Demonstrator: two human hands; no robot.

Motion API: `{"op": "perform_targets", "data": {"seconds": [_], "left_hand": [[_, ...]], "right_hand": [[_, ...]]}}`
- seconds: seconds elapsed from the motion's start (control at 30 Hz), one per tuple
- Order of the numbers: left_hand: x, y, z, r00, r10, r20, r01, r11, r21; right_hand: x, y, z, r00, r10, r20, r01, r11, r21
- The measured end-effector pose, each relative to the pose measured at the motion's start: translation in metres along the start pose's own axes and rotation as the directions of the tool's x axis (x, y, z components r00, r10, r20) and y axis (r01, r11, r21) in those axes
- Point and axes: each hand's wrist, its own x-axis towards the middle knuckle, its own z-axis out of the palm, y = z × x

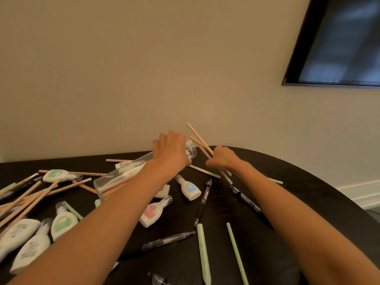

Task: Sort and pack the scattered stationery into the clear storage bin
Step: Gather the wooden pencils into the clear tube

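- Head view: your left hand [170, 149] grips the clear storage bin [123, 173] near its round mouth and holds it tilted by the far edge of the tabletop [222, 202], with the closed end lower, toward the left
- Your right hand [221, 158] is closed round a small bundle of pencils [198, 138], just beside that mouth
- Line the bundle up with the opening first, then keep the mouth raised so the pencils slide down beside those already inside
- The loose pencils [24, 198] at the left edge lie well apart from both hands
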Motion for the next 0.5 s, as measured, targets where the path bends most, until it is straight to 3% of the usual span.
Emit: {"op": "perform_targets", "data": {"seconds": [0.07,0.13,0.2,0.3,0.37,0.43,0.5], "left_hand": [[-0.008,-0.004,-0.008,1.000,-0.005,-0.010,0.005,1.000,-0.005],[-0.018,-0.009,-0.018,1.000,-0.006,-0.029,0.006,1.000,-0.010],[-0.032,-0.015,-0.029,0.999,-0.008,-0.049,0.007,1.000,-0.019],[-0.058,-0.030,-0.044,0.997,-0.027,-0.073,0.022,0.998,-0.059],[-0.079,-0.044,-0.052,0.995,-0.045,-0.085,0.038,0.996,-0.087],[-0.100,-0.058,-0.057,0.993,-0.075,-0.096,0.063,0.991,-0.118],[-0.124,-0.073,-0.064,0.991,-0.096,-0.090,0.084,0.988,-0.129]], "right_hand": [[-0.009,-0.012,-0.007,0.999,-0.008,-0.046,0.010,0.999,0.039],[-0.020,-0.024,-0.014,0.999,0.022,-0.047,-0.012,0.980,0.201],[-0.039,-0.037,-0.017,0.998,0.057,-0.009,-0.048,0.904,0.424],[-0.081,-0.062,-0.017,1.000,0.016,0.012,-0.020,0.792,0.610],[-0.109,-0.080,-0.008,0.999,-0.032,0.025,0.002,0.663,0.749],[-0.134,-0.096,0.004,0.996,-0.079,0.040,0.000,0.451,0.892],[-0.160,-0.112,0.021,0.993,-0.113,-0.013,0.049,0.321,0.946]]}}
